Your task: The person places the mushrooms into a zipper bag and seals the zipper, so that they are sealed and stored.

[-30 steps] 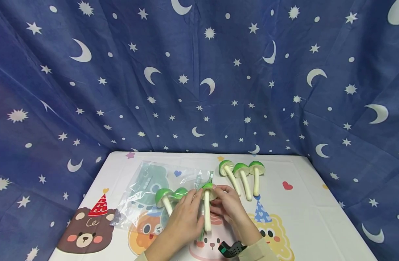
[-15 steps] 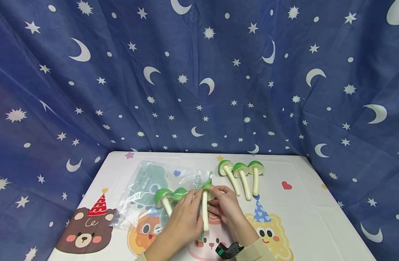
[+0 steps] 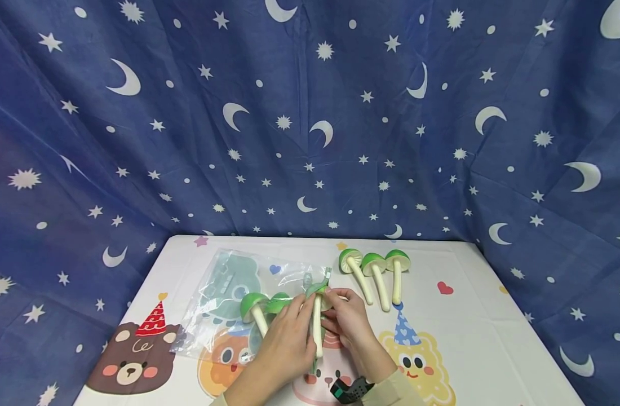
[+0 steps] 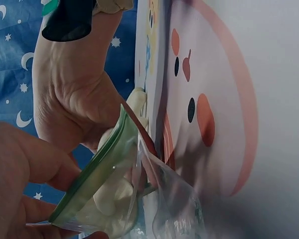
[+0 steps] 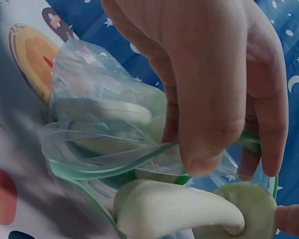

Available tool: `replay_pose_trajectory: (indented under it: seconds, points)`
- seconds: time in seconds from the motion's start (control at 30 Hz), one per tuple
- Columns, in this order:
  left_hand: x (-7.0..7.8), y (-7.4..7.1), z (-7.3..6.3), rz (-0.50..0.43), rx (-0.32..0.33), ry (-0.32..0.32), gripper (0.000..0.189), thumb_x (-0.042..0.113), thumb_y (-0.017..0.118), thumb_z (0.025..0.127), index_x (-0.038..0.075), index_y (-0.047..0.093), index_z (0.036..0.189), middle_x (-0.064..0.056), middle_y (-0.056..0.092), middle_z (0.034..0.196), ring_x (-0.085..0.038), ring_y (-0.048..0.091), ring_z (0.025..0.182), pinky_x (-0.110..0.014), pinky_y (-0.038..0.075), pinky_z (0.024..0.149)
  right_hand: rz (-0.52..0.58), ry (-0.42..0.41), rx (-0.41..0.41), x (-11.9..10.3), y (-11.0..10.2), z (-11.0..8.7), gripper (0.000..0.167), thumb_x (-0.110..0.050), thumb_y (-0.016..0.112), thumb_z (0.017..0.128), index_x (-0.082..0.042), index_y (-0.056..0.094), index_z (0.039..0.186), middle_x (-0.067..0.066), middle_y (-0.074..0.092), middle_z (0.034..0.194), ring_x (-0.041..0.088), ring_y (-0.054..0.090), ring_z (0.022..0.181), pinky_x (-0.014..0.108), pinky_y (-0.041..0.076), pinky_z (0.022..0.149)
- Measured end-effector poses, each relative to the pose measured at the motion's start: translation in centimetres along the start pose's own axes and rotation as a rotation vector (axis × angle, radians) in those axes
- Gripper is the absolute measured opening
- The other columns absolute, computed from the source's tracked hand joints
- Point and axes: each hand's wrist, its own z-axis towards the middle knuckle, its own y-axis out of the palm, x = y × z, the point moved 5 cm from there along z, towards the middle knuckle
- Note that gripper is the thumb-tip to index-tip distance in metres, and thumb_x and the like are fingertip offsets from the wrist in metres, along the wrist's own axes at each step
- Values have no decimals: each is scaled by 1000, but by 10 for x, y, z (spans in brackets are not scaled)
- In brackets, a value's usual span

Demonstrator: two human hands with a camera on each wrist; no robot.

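Head view: green-capped, pale-stemmed mushroom (image 3: pixel 317 330)

Mushrooms (image 3: pixel 380 283): six visible. Zip bag (image 3: pixel 229 290): one. Wristband (image 3: pixel 351 390): one visible. Bench (image 3: pixel 492 338): one. Printed bear (image 3: pixel 132 358): one. Printed red heart (image 3: pixel 445 288): one.

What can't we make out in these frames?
Head: stem of the second mushroom from the left, hidden behind the left grip.
Left wrist: part of the left grip, cut off by the left edge.
Right wrist: all but a fingertip of the right grip, cut off by the right edge.
Right wrist: mushrooms inside the clear bag, blurred by creased film.
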Motion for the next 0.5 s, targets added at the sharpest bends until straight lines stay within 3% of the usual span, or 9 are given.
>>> replay_pose_trajectory:
  seconds: [0.23, 0.5]
  points:
    - [0, 0, 1, 6, -11, -6, 82, 13, 78, 80, 3, 52, 157, -14, 61, 147, -29, 64, 128, -46, 55, 112, -47, -30, 10, -1, 2, -4, 45, -29, 74, 101, 1, 55, 129, 8, 68, 97, 12, 72, 72, 30, 67, 65]
    - [1, 1, 0, 5, -20, -2, 81, 15, 79, 81, 3, 52, 157, -14, 60, 148, -30, 63, 131, -47, 55, 113, -26, 2, -33, 3, 1, -3, 47, -26, 77, 99, 2, 54, 129, 7, 67, 96, 11, 72, 71, 29, 67, 67]
